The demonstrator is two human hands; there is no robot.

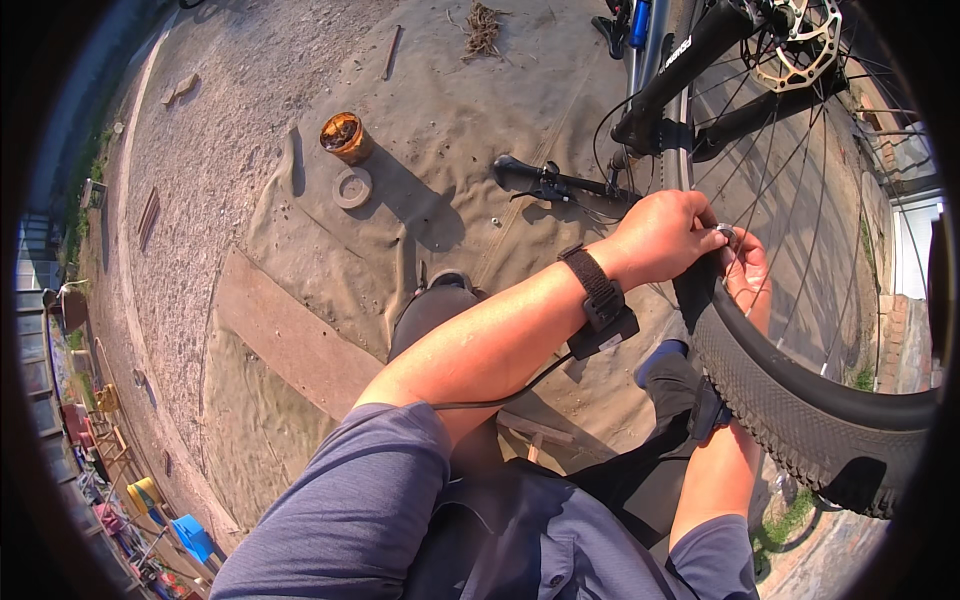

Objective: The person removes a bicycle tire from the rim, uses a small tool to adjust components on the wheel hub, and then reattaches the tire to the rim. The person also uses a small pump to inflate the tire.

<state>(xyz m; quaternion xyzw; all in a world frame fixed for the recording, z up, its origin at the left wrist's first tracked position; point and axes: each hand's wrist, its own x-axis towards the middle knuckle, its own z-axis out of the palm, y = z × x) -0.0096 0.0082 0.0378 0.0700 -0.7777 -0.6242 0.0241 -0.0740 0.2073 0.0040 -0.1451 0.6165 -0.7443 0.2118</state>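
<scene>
A bicycle wheel stands in front of me at the right, with a bare rim (677,150) along its upper part. Its knobby black tyre (760,400) hangs away from the spokes lower down. My left hand (660,232) reaches across the rim, fingers curled and thumb pinching at a small silvery piece (725,233). From the spoke side, my right hand (750,272) comes up with its fingers bent against the same piece. What exactly that piece is cannot be made out. Part of the left fingers is hidden behind the hand.
The fork (680,80), brake disc (797,45) and handlebar (560,182) of the bicycle surround the wheel. An orange tin (345,137) and a round lid (353,187) sit on the ground cloth. A long board (290,335) lies left of my knee.
</scene>
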